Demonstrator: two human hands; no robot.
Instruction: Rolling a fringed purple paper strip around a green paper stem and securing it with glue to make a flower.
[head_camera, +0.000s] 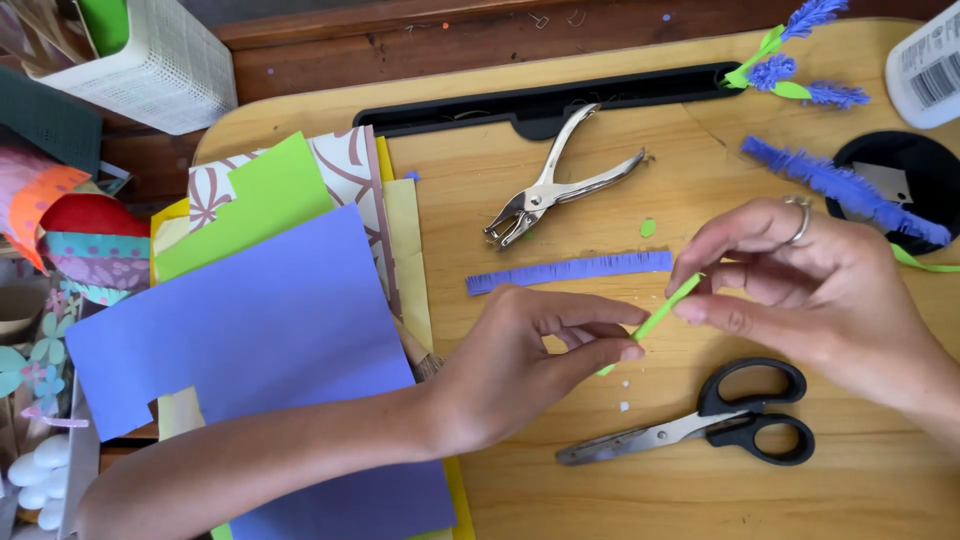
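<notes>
Over the wooden table (600, 480), left hand (520, 365) and right hand (800, 290) both pinch a thin green rolled paper stick (662, 315); a white labelled bottle (925, 65) stands top right.

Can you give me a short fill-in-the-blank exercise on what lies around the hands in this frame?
1. Both hands, left hand and right hand, pinch a thin rolled paper stick coloured ____.
2. Below the right hand lie scissors with ____ handles.
3. The fringed paper strip just above the left hand is ____.
4. The metal tool above that strip is a hole ____, at.

Missing words: green; black; purple; punch
</notes>
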